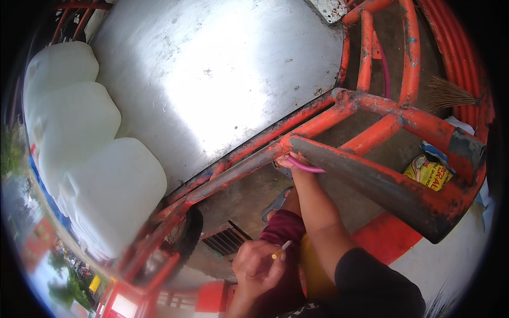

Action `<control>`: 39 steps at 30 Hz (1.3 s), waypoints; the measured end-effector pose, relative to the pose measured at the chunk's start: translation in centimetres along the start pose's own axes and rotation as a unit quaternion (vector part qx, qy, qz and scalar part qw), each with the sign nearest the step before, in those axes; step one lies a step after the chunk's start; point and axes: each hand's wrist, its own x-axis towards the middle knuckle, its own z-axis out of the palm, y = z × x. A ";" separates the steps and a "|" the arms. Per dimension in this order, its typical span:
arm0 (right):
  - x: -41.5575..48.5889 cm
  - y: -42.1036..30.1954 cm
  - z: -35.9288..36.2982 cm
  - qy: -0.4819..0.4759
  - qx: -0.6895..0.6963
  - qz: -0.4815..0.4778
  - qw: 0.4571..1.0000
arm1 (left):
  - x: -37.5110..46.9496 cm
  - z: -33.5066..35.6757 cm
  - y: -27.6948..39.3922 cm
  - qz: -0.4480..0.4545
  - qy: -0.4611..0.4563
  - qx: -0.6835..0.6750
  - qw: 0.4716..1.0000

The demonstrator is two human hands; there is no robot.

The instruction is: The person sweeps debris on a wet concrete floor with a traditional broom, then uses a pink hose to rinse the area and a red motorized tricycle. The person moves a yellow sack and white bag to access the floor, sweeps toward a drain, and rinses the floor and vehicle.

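My left hand (258, 262) is raised at the lower middle, with a lit-looking or partly burnt cigarette (282, 249) between its fingers. Above and to the right, my right hand (285, 160) reaches under a red metal tube frame (254, 159) and grips a pink hose (306, 165). The tubes partly hide its fingers. Beyond the frame lies a large bare metal sheet floor (214, 79), brightly lit in the middle.
White plastic containers (115, 190) line the left side. A wheel (191, 234) and a metal grate (226, 240) are below the frame. At right are a stick broom (449, 93), a yellow printed bag (427, 173) and red corrugated sheeting (457, 51).
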 end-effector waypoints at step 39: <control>-1.7 11.9 7.6 0.438 -0.051 -0.157 0.884 | 3.4 0.5 10.0 0.098 -0.112 -0.034 0.988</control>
